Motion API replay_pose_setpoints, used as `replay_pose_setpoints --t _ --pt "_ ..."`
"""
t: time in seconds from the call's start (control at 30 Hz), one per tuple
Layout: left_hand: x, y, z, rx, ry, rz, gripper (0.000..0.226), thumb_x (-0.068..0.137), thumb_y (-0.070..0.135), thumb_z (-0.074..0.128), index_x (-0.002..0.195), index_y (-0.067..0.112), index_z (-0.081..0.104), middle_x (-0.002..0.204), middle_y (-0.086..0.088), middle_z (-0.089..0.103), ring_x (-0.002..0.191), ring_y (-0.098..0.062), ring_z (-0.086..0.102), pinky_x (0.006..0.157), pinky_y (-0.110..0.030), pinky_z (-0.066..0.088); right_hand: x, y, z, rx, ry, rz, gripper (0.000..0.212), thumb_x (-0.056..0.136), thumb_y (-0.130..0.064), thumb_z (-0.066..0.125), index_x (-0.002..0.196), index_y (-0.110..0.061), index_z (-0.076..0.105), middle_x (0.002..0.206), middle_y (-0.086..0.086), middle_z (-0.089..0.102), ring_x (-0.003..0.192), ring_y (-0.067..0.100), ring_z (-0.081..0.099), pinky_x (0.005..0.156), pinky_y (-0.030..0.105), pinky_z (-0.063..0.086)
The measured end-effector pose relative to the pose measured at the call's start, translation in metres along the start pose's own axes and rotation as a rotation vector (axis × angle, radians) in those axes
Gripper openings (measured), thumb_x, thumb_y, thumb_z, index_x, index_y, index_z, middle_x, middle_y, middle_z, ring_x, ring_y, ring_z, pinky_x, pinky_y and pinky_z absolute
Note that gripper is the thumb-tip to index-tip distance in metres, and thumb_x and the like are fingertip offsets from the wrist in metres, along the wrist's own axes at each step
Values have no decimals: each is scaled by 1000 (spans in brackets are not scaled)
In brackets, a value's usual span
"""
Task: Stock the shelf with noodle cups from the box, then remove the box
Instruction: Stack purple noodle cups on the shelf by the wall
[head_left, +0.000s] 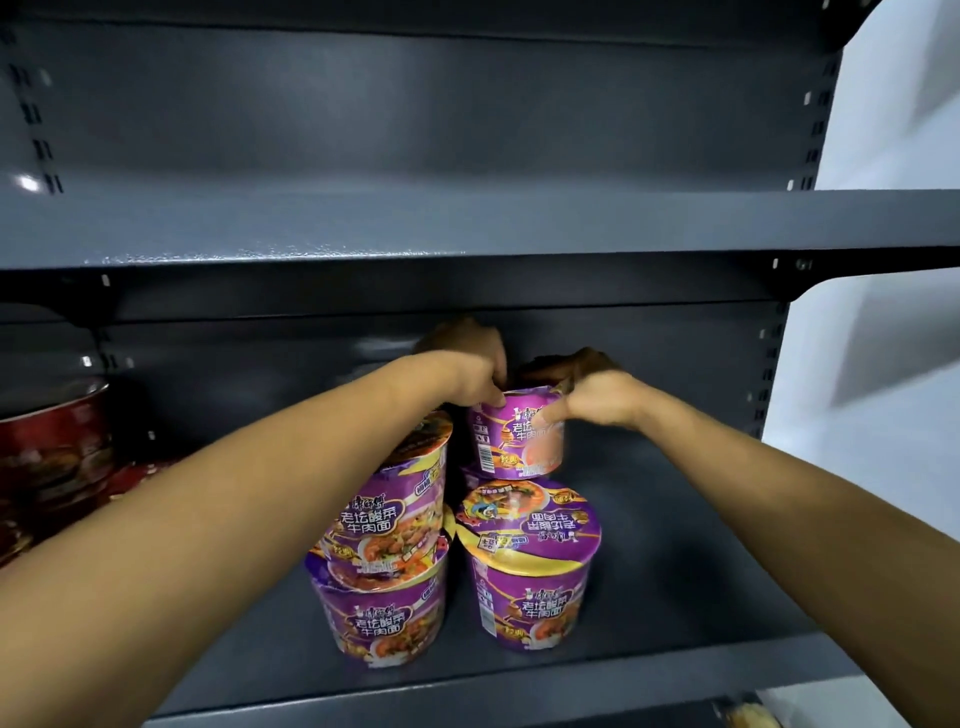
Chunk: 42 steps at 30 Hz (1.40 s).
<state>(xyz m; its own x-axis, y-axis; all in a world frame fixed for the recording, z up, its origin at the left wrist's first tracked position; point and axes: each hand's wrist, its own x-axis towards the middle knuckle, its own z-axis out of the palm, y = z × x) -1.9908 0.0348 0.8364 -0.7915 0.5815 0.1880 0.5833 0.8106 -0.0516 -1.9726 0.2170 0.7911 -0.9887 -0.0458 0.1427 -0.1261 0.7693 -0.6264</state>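
A dark grey metal shelf fills the head view, with an upper shelf above it and a white wall off to the right.

At the back of the shelf, both hands hold one purple noodle cup, the held cup. The left hand curls its fingers over the rim on one side. The right hand pinches the rim on the other. This cup seems to sit on a hidden cup, of which only a sliver shows just below it.

Directly in front of the held cup stands a single front cup. Front-left of the held cup is a two-cup stack, just beside the front cup. Far left of the held cup are blurred red containers.

Risks, as I judge them: if the held cup is released off-centre, it may slide off its base onto the front cup. The left forearm passes very close over the stack's top lid, so a dip on withdrawal could topple it.

Count: five purple cups can be made out, one barely. There are at least two red containers. The box is not in view.
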Motion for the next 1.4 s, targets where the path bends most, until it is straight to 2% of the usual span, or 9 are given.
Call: replay_pose_setpoints --t 0.07,0.17,0.27,0.47,0.63,0.83,1.0,1.2,1.4 --pt "2 2 1 30 17 -9 25 83 36 70 104 22 73 109 0 69 99 -21 62 85 -33 52 2 2 1 19 -9 -27 51 72 -17 81 119 -23 64 106 -4 69 88 6 64 75 16 50" --pt "4 3 3 58 27 -17 26 83 36 70 105 23 73 110 0 68 101 -21 61 87 -34 52 6 7 3 17 -36 -44 51 74 -15 79 122 -21 64 110 -1 69 91 8 64 79 17 50" --pt "8 3 6 84 33 -28 24 83 36 69 104 24 72 111 -1 67 101 -23 61 88 -36 52 9 9 4 -14 -31 -80 52 75 -17 79 124 -24 63 107 -5 68 86 2 63 74 7 48" --pt "11 0 8 77 24 -62 21 84 32 69 105 26 71 112 0 66 101 -23 61 88 -38 51 19 12 8 -27 -41 -67 60 73 -21 80 129 -23 58 115 1 68 99 14 64 95 32 50" --pt "13 -2 11 102 43 -69 23 86 28 68 109 26 69 116 0 65 105 -24 59 87 -35 50 22 10 9 -35 -22 -127 63 75 -16 78 133 -24 54 116 2 65 97 13 63 85 25 51" --pt "19 -5 13 89 50 -61 24 84 24 71 108 23 69 115 -2 66 105 -23 60 84 -32 47 26 8 7 -130 -47 -124 60 80 -30 75 135 -29 51 123 -1 63 99 9 58 86 20 45" --pt "23 -10 16 88 50 -51 24 82 19 73 105 22 69 113 -3 66 103 -24 61 83 -32 48 24 4 -3 -274 -24 -163 50 86 -30 67 134 -32 52 133 -2 57 119 16 52 89 16 37" --pt "26 -12 18 88 58 -35 25 80 18 74 104 22 69 113 -4 66 102 -24 61 76 -28 45 24 3 -5 -329 -30 -182 48 87 -33 67 133 -33 53 134 -3 56 119 16 52 92 18 38" --pt "26 -14 20 94 65 -28 24 81 18 73 105 22 69 114 -4 65 103 -25 60 82 -31 48 25 4 -5 -321 -42 -172 49 87 -32 66 134 -31 52 132 -2 57 117 16 53 89 18 38"
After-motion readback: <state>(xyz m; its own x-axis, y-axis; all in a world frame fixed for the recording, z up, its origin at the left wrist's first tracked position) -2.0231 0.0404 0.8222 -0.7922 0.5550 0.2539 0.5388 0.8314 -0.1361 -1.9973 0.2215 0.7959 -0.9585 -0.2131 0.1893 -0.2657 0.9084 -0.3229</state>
